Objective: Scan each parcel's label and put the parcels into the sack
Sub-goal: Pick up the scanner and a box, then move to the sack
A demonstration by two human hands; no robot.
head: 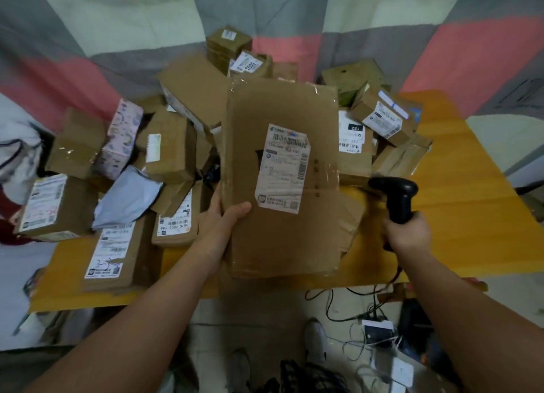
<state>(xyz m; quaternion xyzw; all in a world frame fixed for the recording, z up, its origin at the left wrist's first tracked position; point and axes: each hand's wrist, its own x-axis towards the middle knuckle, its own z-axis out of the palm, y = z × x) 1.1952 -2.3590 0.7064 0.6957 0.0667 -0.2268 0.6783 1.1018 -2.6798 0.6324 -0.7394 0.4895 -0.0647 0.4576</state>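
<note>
At the table's near edge, the left hand (223, 219) holds a flat box (279, 245) up off the table (471, 204), with the thumb on its front and the fingers hidden behind its left side. The box is tilted towards the person, and its label (282, 169) faces up at them.

Just right of it, over the same edge, the right hand (409, 233) is wrapped round the grip of a black scanner (397, 195). The scanner's head points left, at the box's side rather than at the label.

To scan cleanly, I'd say the scanner should swing round and rise until it faces the barcode strip at the top of the label. Clear tape shines across the box, so a slight angle may dodge the glare. The thumb sits close to the label's lower corner and should stay off the print. Holding the box by one edge looks enough for card this flat, though it may sag.

Below the near edge, cables (353, 304) trail over the floor.

The table is yellow, and it is bare only along its right side and near strip. The middle and far side hold a heap of parcels (170, 148), mostly brown boxes, many with their labels turned away.

Off the table's left end sits a white bag (20, 154), possibly the sack, though I can't tell. Beyond the far side hangs a cloth (294, 10) in grey, pink and pale green blocks.
</note>
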